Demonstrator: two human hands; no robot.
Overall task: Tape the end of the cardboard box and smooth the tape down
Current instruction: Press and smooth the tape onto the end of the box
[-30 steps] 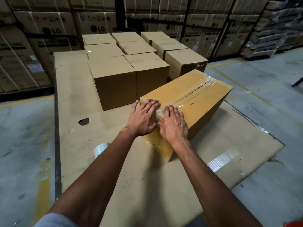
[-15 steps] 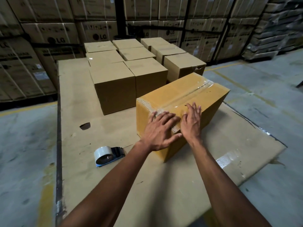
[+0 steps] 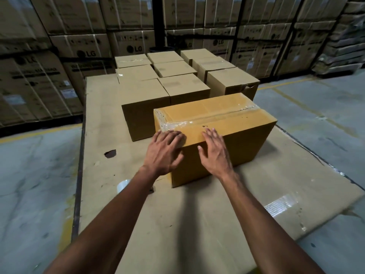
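A yellow-brown cardboard box [image 3: 233, 119] lies on the cardboard-covered work surface [image 3: 197, 224], with clear tape [image 3: 217, 114] running along its top seam and over the near left end. My left hand [image 3: 165, 150] lies flat on the box's near left corner, fingers spread over the tape end. My right hand [image 3: 214, 150] rests flat on the near top edge and front face, fingers apart. Neither hand holds anything. A roll of clear tape [image 3: 123, 184] sits on the surface, mostly hidden behind my left forearm.
Several closed brown boxes [image 3: 167, 84] stand packed together just behind the taped box. Stacked printed cartons [image 3: 88, 36] fill racks at the back. A small dark hole [image 3: 110, 154] marks the surface on the left. Concrete floor [image 3: 29, 184] lies on both sides.
The box has turned so its long side faces me. Both hands slid from the taped end to the near corner and top edge. My forearm now covers most of the tape roll.
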